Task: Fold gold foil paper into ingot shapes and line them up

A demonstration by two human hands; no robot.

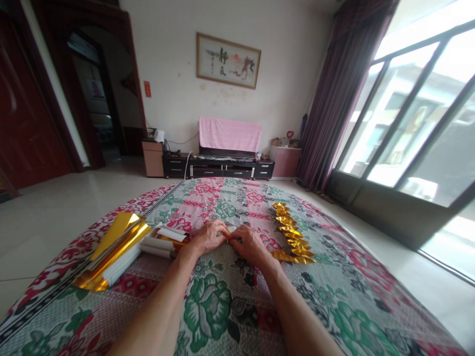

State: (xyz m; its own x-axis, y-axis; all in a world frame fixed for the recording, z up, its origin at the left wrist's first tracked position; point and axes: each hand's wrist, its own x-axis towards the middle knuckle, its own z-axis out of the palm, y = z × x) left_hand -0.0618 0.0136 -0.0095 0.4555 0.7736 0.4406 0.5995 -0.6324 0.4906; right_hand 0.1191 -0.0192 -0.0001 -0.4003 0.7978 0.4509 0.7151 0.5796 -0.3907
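Close together over the middle of the patterned cloth, my left hand (211,236) and my right hand (248,241) pinch a small piece of gold foil paper (229,231) between them. Most of that piece is hidden by the fingers; a pale edge shows above it. To the right lies a row of several folded gold paper pieces (291,230) with pointed ends. Left of my hands are rolled papers (159,243), white outside with some gold. Farther left lies a stack of gold foil sheets (118,247), partly curled, with white undersides.
The flowered cloth (208,311) covers a rounded table. Beyond it stand a low black cabinet (222,168) and a screen draped with a pink towel (230,133). A purple curtain (326,99) and large windows are on the right; a doorway is at left.
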